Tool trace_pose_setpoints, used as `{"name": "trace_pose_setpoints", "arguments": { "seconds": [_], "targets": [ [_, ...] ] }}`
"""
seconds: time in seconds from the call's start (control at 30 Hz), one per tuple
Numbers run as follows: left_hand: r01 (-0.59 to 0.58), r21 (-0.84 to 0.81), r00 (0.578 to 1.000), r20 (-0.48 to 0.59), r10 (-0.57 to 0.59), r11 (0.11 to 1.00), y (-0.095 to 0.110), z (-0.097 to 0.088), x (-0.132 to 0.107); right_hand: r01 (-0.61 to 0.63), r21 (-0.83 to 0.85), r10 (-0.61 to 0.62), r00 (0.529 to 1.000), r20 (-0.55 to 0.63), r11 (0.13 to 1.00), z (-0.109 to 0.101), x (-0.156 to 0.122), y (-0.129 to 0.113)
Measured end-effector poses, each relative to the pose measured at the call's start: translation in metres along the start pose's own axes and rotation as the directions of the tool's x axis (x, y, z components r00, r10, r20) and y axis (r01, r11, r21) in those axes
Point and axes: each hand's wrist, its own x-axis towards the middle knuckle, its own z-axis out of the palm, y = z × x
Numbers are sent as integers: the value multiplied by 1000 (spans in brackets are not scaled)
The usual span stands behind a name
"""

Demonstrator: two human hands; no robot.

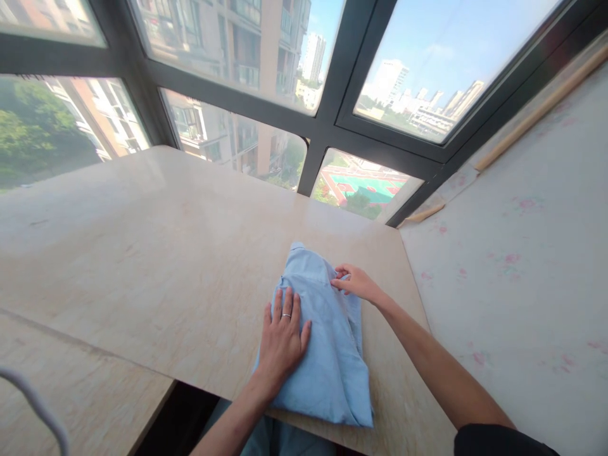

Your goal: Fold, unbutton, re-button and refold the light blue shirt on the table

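The shirt (327,329) is folded into a narrow light-blue bundle, so its sleeves and front are tucked out of sight and only a collar-like end shows at the far tip. Its left edge is hidden under the left hand (281,339). Below the near edge of the table (166,253) a strip of bluish cloth shows, and it is hard to tell whether it belongs to the shirt or to the person's clothes. At the lower left corner a pale curved bar (33,399) is cut off by the frame (what it is cannot be made out).

The shirt lies on the right part of the table, its near end at the table's edge. The left hand rests palm down on it, fingers spread and flat, a ring (285,315) on one finger, grasping nothing. The right hand (356,283) reaches in from the right with the arm stretched out, its fingertips pinched on a fold at the shirt's right edge. A wall with faint pink flowers (513,272) stands just right of the table, and windows (237,50) run behind it
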Motion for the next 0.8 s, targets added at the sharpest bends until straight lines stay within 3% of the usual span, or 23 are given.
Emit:
{"name": "trace_pose_setpoints", "arguments": {
  "seconds": [0.2, 0.33, 0.43, 0.5, 0.57, 0.67, 0.8],
  "targets": [
    [-11, -41, 1000, 5, 12, 999, -1, -1, 0, -59, 41, 66, 979, -191, 997, 7, -1, 4],
    [17, -213, 1000, 16, -14, 977, -10, -1, 2, -134, 267, 141, 990, -6, 954, 4, 5, 6],
    [162, -462, 985, 19, -173, 872, -25, -1, 17, -118, 402, 136, 991, -17, 908, 6, 4, 7],
    [326, -605, 931, 72, -358, 726, -36, -3, 36, -83, 456, 121, 991, -54, 886, 9, 2, 7],
    [482, -677, 853, 219, -473, 556, -46, -7, 61, -72, 499, 115, 992, -56, 864, 10, -1, 7],
    [673, -672, 725, 517, -456, 308, -57, -12, 100, -88, 564, 165, 983, -86, 821, 10, -4, 4],
    [811, -571, 574, 730, -372, 130, -63, -15, 133, -148, 680, 227, 974, -28, 718, 6, -8, -3]
  ]
}}
